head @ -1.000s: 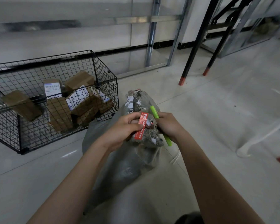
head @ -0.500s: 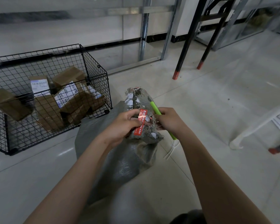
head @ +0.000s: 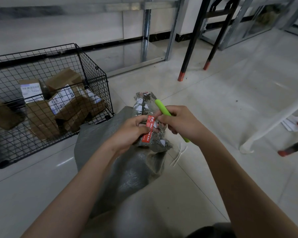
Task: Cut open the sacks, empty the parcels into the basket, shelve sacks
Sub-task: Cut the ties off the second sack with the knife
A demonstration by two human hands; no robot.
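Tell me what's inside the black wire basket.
Several brown cardboard parcels lie piled inside the black wire basket, some bearing white labels. Anything beneath the pile is hidden.

Both clenched: left hand [head: 131,132], right hand [head: 181,124]

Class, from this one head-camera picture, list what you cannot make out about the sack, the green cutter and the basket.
- Head view: green cutter, no blade shows; the right hand covers its middle.
- Head view: sack contents, hidden by its own fabric.
- Head view: basket, left end cut off by the frame edge.
- Head view: labels on the parcels, too small to read.
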